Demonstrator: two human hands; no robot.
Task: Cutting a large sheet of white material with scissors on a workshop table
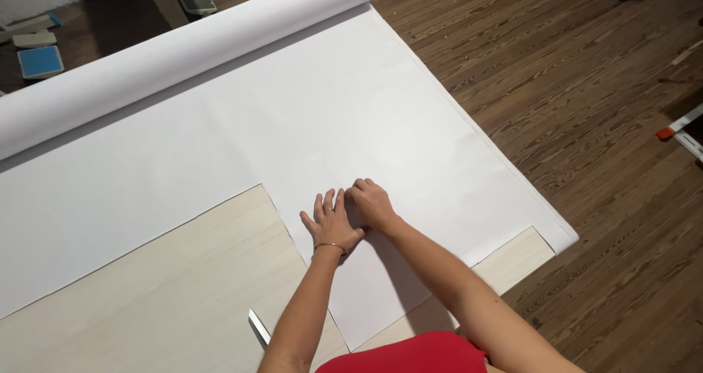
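Sheet: white canvas sheet (351,124), matte and smooth, unrolled flat across the tabletop; a stepped cut-out at its near left edge leaves a narrower tongue of material running toward the person.
Roll: white canvas roll (168,47), a long cylinder lying diagonally along the far edge, joined to the sheet.
Tabletop: pale wood-grain tabletop (161,292), bare where the sheet is cut away at near left, and again in a small corner at near right.
Left hand: left hand (331,226), fingers spread and flat, palm pressed on the sheet just right of the cut edge, grasping nothing; a thin bracelet at the wrist and a ring on one finger.
Right hand: right hand (371,201), fingers curled under, knuckles up, pressing on the sheet; it touches the left hand's thumb side. Whether it pinches anything I cannot tell.
Straightedge: metal ruler (258,327), a thin grey strip end lying on the bare tabletop, near, just left of the left forearm.
Garment: red top (410,355), at the near edge.
Floor: dark brown wooden floor (586,124), plank-grained, to the right and far.
Far left: blue-faced square pads (40,61) on the floor, well apart from the hands.
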